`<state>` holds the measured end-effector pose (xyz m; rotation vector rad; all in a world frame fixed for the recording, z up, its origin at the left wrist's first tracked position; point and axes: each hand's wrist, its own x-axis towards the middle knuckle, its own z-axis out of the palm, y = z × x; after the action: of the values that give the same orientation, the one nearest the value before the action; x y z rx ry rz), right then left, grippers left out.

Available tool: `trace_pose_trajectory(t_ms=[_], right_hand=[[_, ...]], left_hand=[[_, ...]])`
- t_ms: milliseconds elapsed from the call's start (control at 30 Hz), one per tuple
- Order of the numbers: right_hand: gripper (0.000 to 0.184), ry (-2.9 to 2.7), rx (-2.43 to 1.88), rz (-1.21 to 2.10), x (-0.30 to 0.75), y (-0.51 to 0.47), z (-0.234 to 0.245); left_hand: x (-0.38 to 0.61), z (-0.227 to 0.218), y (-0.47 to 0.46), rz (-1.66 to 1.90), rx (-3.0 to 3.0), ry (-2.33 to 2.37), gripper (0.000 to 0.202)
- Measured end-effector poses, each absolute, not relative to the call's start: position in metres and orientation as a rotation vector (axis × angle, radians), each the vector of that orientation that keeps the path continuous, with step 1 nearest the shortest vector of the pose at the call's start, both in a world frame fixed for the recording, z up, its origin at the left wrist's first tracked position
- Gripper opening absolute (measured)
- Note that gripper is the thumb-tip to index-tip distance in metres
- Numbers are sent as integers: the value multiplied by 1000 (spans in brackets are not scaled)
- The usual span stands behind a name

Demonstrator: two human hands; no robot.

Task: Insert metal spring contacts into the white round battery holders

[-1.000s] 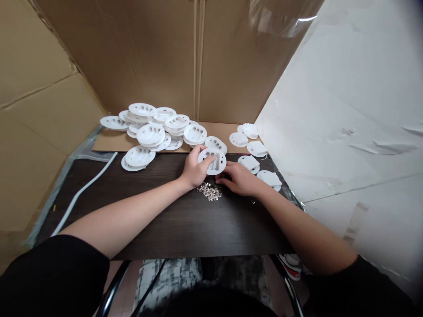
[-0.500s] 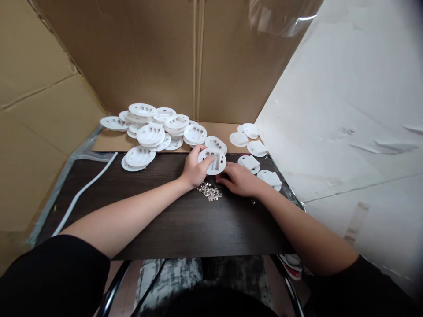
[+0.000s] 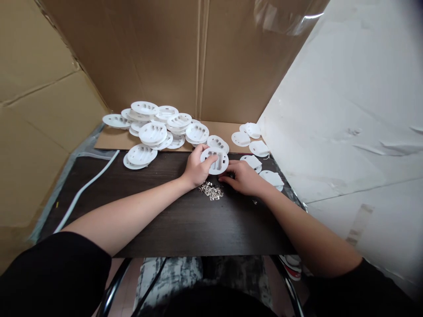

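One white disc (image 3: 220,163) between the hands (image 3: 196,168)

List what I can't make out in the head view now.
All in the head view:
Right hand: whether it holds a piece is too small and shadowed to tell.
White disc: the left hand covers part of its face; its underside is turned away.
Metal pieces: exact count lost, since they are small and overlap.

I wear a black top (image 3: 211,304) whose loose left sleeve (image 3: 66,273) and right sleeve (image 3: 360,286) are cut short, leaving my forearms (image 3: 139,210) and fingers (image 3: 228,179) bare, and trousers (image 3: 178,273) blotched in uneven white, grey and black patches.
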<state>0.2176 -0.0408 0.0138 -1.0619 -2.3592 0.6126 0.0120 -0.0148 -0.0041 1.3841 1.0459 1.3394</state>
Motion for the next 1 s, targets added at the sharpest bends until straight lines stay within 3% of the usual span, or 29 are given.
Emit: trace_pose_trajectory(t_ms=[1000], right_hand=[[16, -2362, -757, 646, 202, -51, 5]], left_hand=[[12, -4, -12, 1336, 1179, 1030, 28]])
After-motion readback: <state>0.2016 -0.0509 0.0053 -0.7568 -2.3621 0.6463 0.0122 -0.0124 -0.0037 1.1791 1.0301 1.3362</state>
